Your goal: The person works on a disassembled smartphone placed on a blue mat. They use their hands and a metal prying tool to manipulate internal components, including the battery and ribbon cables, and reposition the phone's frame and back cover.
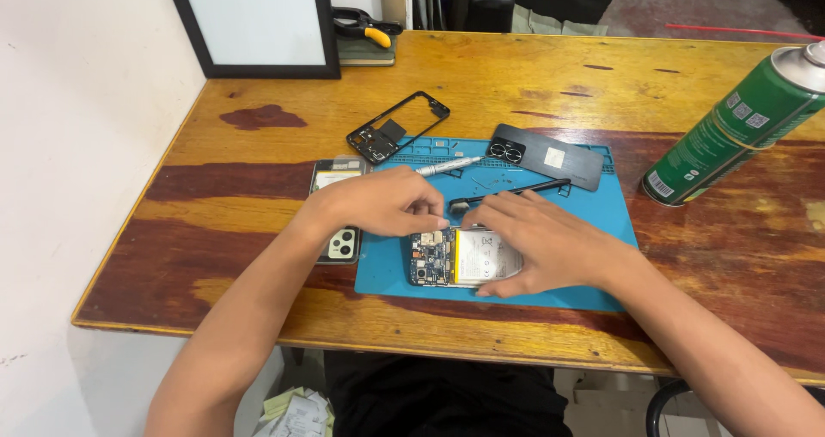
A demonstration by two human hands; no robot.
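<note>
Under fingers of both hands: opened phone (464,257) on blue mat (601,218). Left hand (378,203) pinched at circuit board; right hand (537,244) spread flat on battery, grasping nothing.

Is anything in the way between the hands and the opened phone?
Nothing visible. The left hand has its fingertips on the top edge of the opened phone, and the right hand rests directly on its battery side.
</note>
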